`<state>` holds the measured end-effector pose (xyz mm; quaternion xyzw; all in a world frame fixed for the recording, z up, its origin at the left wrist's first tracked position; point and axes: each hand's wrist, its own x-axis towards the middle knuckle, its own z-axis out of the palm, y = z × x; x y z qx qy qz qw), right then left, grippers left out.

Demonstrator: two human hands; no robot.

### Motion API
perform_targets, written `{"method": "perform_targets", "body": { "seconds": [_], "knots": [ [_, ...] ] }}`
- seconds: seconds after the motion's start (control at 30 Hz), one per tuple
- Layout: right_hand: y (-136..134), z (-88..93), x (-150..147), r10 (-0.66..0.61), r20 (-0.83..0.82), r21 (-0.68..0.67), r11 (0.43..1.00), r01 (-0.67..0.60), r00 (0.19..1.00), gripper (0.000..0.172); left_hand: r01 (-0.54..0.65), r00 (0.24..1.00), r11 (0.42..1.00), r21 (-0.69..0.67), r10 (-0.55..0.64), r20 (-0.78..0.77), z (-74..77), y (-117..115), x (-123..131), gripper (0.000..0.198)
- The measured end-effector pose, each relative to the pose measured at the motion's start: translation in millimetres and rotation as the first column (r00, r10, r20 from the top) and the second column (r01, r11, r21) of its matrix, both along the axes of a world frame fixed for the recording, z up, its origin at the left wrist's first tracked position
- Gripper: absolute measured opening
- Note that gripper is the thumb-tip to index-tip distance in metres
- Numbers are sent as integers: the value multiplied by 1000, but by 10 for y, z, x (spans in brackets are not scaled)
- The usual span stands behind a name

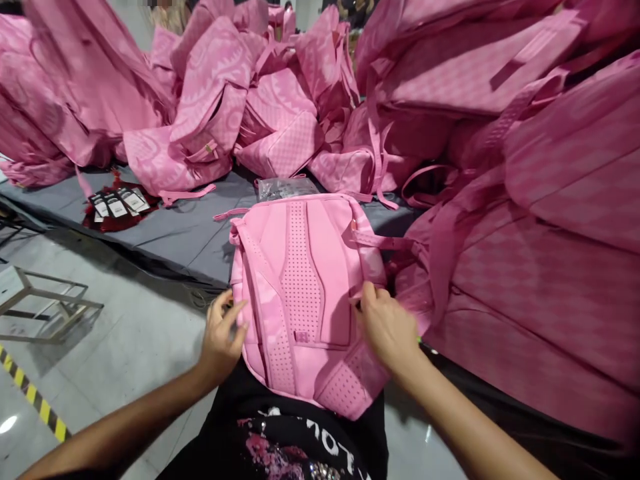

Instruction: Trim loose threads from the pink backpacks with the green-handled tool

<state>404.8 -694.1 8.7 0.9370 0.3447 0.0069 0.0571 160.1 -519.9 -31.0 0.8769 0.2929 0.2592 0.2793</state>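
A pink backpack (327, 267) leans between the table edge and my body, its dotted back panel facing up. On its left edge is my left hand (223, 333), thumb and fingers apart, with nothing visible in them. My right hand (387, 327) is closed in a pinch at the right side, by the shoulder strap; what it grips is too small to name. One shoulder strap (270, 313) runs down the left half of the panel.
Many pink bags (210, 107) are heaped along the grey table (190, 233), with a large pile (540, 300) at right. Red items with tags (117, 203) lie at left. A clear plastic bag (285, 188) is behind the backpack. A metal-framed stool (40, 307) stands on the floor.
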Motion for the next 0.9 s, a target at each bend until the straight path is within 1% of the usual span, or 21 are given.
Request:
{"method": "perform_targets", "body": {
  "seconds": [0.03, 0.07, 0.1, 0.13, 0.17, 0.2, 0.27, 0.3, 0.33, 0.37, 0.43, 0.5, 0.53, 0.6, 0.63, 0.7, 0.73, 0.8, 0.83, 0.87, 0.9],
  "knots": [
    [-9, -25, -15, -4, -6, 32, 999, 5, 1000, 28, 45, 998, 988, 148, -51, 34, 131, 57, 134, 37],
    [6, -55, -45, -7, -7, 53, 999, 7, 1000, 32, 153, 986, 957, 248, -166, 32, 258, 89, 341, 35],
    [38, -85, -81, -14, -5, 62, 998, 14, 1000, 34, 304, 948, 899, 317, -318, -8, 371, 100, 608, 33],
    [77, -115, -116, -21, 2, 67, 998, 21, 1000, 32, 453, 888, 817, 356, -451, -95, 462, 95, 919, 33],
    [114, -141, -143, -27, 8, 70, 997, 26, 1000, 30, 572, 818, 713, 406, -533, -217, 527, 82, 1254, 34],
    [140, -163, -159, -33, 11, 74, 997, 32, 999, 27, 652, 757, 607, 455, -550, -352, 567, 67, 1590, 37],
    [154, -195, -160, -33, 5, 87, 996, 33, 999, 26, 710, 703, 526, 468, -562, -436, 593, 51, 2194, 39],
    [145, -208, -151, -27, 4, 94, 995, 27, 1000, 26, 736, 676, 486, 471, -567, -471, 590, 53, 2435, 39],
    [131, -223, -139, -25, 6, 100, 995, 25, 1000, 28, 759, 650, 455, 467, -578, -494, 584, 60, 2626, 40],
    [116, -241, -129, -27, 11, 104, 994, 26, 1000, 29, 785, 617, 415, 459, -588, -523, 577, 71, 2766, 42],
    [96, -286, -113, -38, 26, 120, 992, 35, 999, 31, 833, 548, 336, 439, -608, -575, 567, 103, 2911, 47],
    [92, -339, -104, -48, 34, 147, 988, 43, 998, 31, 866, 489, 269, 421, -628, -605, 566, 156, 2944, 47],
    [93, -365, -100, -47, 37, 160, 986, 40, 998, 31, 875, 471, 247, 416, -635, -612, 571, 203, 2951, 46],
    [94, -407, -96, -30, 35, 182, 983, 23, 999, 32, 882, 457, 231, 411, -636, -622, 598, 365, 2999, 49],
    [93, -422, -95, -21, 30, 191, 982, 15, 999, 32, 873, 472, 233, 429, -628, -619, 622, 485, 3051, 51],
    [85, -434, -96, -7, 11, 208, 978, 5, 1000, 35, 825, 537, 240, 511, -615, -578, 690, 780, 3201, 60],
    [79, -432, -96, -5, -5, 217, 976, 6, 1000, 36, 786, 578, 242, 568, -615, -537, 730, 930, 3283, 65],
    [62, -409, -83, -5, -52, 239, 971, 18, 999, 38, 722, 624, 238, 649, -629, -464, 801, 1149, 3400, 72],
    [48, -389, -65, -5, -87, 262, 965, 27, 996, 38, 699, 639, 237, 674, -629, -442, 823, 1193, 3415, 74],
    [30, -364, -38, 1, -136, 303, 952, 41, 991, 36, 690, 646, 230, 687, -624, -440, 831, 1186, 3396, 74],
    [5, -333, 0, 17, -205, 374, 925, 62, 979, 33, 693, 644, 217, 688, -615, -455, 821, 1133, 3343, 74]
  ]
}}
